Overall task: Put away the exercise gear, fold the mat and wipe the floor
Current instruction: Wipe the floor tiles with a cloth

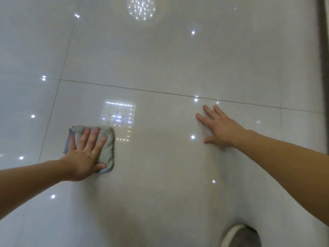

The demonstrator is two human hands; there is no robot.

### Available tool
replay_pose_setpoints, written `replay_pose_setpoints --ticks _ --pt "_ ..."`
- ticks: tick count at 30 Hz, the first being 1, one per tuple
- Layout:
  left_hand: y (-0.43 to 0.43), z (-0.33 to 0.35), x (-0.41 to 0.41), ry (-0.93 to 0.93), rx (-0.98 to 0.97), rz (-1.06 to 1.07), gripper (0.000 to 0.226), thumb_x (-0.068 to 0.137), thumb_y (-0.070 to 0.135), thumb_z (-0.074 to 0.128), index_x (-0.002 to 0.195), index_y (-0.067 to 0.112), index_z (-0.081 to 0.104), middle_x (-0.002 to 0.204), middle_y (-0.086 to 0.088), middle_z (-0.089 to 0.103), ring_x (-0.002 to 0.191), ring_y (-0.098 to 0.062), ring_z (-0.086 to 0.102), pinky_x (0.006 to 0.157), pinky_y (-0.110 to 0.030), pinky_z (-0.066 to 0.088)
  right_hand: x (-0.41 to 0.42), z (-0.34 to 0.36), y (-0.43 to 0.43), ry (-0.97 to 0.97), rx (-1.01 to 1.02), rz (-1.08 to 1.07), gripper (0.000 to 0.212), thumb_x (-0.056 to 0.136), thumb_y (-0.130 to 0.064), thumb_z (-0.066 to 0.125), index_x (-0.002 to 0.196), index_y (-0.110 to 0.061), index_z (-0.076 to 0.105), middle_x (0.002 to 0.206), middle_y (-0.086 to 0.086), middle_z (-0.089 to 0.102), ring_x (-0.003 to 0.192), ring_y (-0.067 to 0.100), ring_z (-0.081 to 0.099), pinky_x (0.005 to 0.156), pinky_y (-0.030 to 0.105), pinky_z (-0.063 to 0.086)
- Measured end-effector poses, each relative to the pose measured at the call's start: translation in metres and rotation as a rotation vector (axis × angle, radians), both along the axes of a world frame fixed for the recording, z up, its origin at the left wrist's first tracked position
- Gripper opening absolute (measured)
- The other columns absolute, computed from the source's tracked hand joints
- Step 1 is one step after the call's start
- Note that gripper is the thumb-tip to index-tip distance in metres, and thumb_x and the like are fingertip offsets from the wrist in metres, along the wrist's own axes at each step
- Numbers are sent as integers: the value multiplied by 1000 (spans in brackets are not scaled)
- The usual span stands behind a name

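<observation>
Glossy pale floor tiles [160, 59] carry both palms: the left hand [85, 155] lies flat with spread fingers pressing a folded grey cloth [106, 150], the right hand [220, 129] braces open and empty, so wiping seems underway and calls for another firm sweep.

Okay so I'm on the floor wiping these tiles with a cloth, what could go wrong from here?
1. The glossy floor looks slick; your right hand, braced flat on it, might slide.
2. Your left hand only presses the folded cloth with open fingers, so it may bunch or slip out.
3. Light reflections can hide missed streaks.
</observation>
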State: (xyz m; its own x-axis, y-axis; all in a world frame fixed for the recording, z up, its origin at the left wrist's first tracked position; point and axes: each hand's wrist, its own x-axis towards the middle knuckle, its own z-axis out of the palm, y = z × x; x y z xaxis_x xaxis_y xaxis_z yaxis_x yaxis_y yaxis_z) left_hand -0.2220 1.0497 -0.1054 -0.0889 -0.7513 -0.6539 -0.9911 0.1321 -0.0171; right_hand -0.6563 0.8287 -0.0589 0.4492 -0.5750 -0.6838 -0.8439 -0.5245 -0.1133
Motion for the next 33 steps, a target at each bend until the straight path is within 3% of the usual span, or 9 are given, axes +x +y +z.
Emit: replay_pose_setpoints --ticks 4,7,10,14,19,22,27,33 --pt "0 4 -2 10 18 -1 130 69 64 75 158 18 -8 164 -19 -4 149 -31 -23 111 -50 -29 0 0 1 -2 -13 -7 98 83 -55 65 153 -41 -2 161 -7 -18 148 24 -15 119 47 17" --pt "1 3 -2 0 -42 -19 120 75 68 61 158 19 -10 163 -14 -21 149 -29 -24 110 -48 -31 -3 -3 0 -22 -36 -17 99 82 -55 66 153 -41 0 161 -7 -16 149 24 -14 119 47 18" --pt "2 2 -4 -20 -45 33 112 79 70 46 152 28 -27 162 -17 -17 145 -23 -33 109 -46 -31 -5 -8 2 -65 -64 -27 101 79 -54 70 153 -41 3 162 -9 -13 149 22 -11 119 46 20" --pt "-1 3 -8 -32 -8 80 106 89 67 40 122 41 -58 143 -5 -51 124 -18 -59 103 -49 -35 -6 -16 5 -114 -98 -73 103 75 -51 75 152 -43 7 162 -11 -10 150 20 -7 119 42 18" --pt "3 7 -23 3 -51 171 96 71 81 16 124 45 -55 152 -3 -42 137 -23 -42 117 -59 -14 -10 -20 4 -116 -114 -50 103 76 -53 73 152 -44 4 162 -12 -11 150 21 -9 120 44 17" --pt "7 5 -42 20 -103 199 94 67 81 15 124 51 -53 152 1 -39 140 -21 -37 118 -58 -14 -11 -23 3 -123 -118 -33 104 75 -55 73 152 -43 5 162 -11 -9 150 22 -7 119 47 18" --pt "13 -3 -90 62 -129 153 101 70 80 19 143 37 -35 155 -1 -38 143 -24 -35 118 -61 -9 -18 -20 6 -160 -135 -33 101 77 -57 71 153 -40 8 162 -12 -6 150 20 -4 120 44 17" --pt "13 -3 -161 109 -170 131 93 70 79 14 129 48 -49 149 2 -44 142 -24 -36 114 -59 -16 -28 -20 12 -204 -162 12 96 80 -61 65 155 -30 13 163 -6 1 150 23 1 121 40 15"
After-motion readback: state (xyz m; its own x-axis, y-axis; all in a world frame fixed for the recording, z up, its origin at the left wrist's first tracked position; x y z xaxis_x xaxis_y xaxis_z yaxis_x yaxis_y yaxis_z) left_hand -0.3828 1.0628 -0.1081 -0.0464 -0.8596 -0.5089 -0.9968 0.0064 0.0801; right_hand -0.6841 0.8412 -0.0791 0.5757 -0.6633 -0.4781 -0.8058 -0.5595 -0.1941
